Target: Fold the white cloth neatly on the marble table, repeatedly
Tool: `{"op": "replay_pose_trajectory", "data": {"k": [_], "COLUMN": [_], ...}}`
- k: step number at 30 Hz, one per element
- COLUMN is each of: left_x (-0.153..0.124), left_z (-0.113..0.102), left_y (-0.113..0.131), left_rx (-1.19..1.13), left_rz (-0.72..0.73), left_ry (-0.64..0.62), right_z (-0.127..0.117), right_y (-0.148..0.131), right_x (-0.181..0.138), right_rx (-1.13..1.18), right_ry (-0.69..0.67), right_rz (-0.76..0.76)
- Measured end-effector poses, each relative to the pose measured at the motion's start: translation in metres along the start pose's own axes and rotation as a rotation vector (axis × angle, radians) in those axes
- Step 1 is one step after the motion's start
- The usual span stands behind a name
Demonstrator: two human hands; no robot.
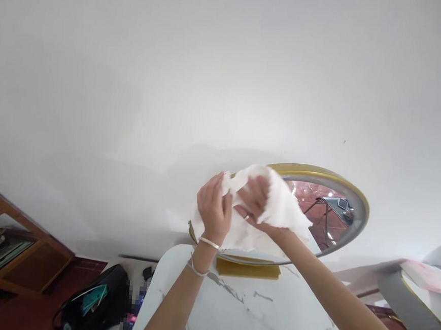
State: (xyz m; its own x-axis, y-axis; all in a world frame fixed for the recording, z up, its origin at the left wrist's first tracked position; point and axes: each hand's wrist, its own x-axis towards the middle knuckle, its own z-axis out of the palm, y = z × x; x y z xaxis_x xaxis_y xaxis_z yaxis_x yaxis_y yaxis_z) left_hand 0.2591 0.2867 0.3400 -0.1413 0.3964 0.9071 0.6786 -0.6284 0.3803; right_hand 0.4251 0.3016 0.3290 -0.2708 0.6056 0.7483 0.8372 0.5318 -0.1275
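A thin white cloth [284,203], crumpled at the top and hanging down at the sides, is stretched between my two hands in front of an oval mirror [362,209] with a gold rim. My left hand [213,207] pinches its left part, fingers closed. The cloth drapes over the back of my right hand [254,195], whose fingers are slightly smeared and curl into the folds. A ring sits on one right finger. Much of the mirror's left side is hidden behind the cloth and hands. Its gold base [248,269] stands on a white marbled tabletop [239,309].
A white wall [173,80] rises right behind the mirror. On the floor at lower left lies a black bag [106,298] near a wooden cabinet [45,253]. At right is a grey-sided piece of furniture [415,307] with a pinkish-white packet [431,277] on top.
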Motion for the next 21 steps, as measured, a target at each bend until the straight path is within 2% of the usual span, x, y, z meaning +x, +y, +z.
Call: {"op": "replay_pose_trajectory", "data": {"k": [3,5,8,11,13,15,18,21], "left_x": [0.039,0.053,0.059,0.058,0.058,0.057,0.047,0.022], "left_z": [0.019,0.037,0.064,0.078,0.075,0.063,0.036,0.011], "left_y": [0.043,0.072,0.104,0.116,0.111,0.094,0.056,0.013], "left_rx": [0.095,0.151,0.223,0.261,0.252,0.215,0.132,0.061], "left_rz": [0.185,0.307,0.471,0.530,0.514,0.460,0.308,0.078], "left_ry": [-0.122,-0.195,-0.281,-0.311,-0.298,-0.254,-0.131,0.022], "right_z": [-0.025,-0.041,-0.056,-0.058,-0.055,-0.051,-0.043,-0.026], "right_y": [0.025,0.043,0.067,0.076,0.073,0.063,0.036,0.001], "right_x": [0.002,-0.003,-0.016,-0.021,-0.019,-0.011,0.007,0.024], "right_rx": [-0.239,-0.377,-0.455,-0.450,-0.447,-0.442,-0.424,-0.393], "right_ry": [0.256,0.463,0.700,0.812,0.807,0.751,0.604,0.426], "right_rz": [-0.029,0.006,0.079,0.124,0.120,0.078,-0.060,-0.241]}}
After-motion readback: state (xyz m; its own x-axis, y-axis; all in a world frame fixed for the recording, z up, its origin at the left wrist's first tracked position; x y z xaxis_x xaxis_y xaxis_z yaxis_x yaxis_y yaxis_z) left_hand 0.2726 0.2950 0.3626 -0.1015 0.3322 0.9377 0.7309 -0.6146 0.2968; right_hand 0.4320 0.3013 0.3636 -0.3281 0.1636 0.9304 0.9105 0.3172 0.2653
